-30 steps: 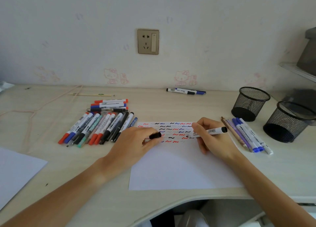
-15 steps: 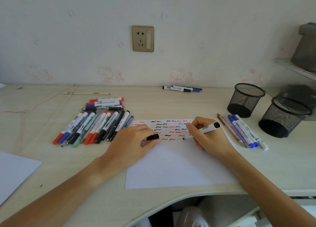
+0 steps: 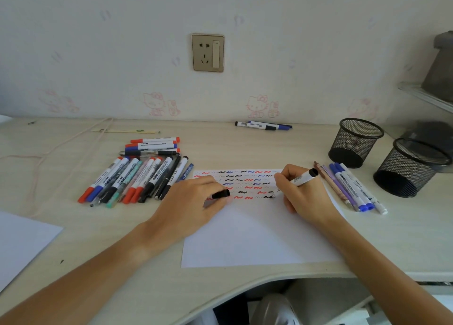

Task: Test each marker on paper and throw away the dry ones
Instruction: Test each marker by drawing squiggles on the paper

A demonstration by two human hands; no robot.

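The right hand point(image 3: 304, 197) pinched a white black-ended marker point(image 3: 300, 179), its tip on the white squiggle-covered paper sheet point(image 3: 245, 236) at the desk's six o'clock. The left hand point(image 3: 188, 207) pinched the black cap point(image 3: 220, 194) and pressed the sheet down. If that hand lifted, the paper might have slid and smeared the test mark.
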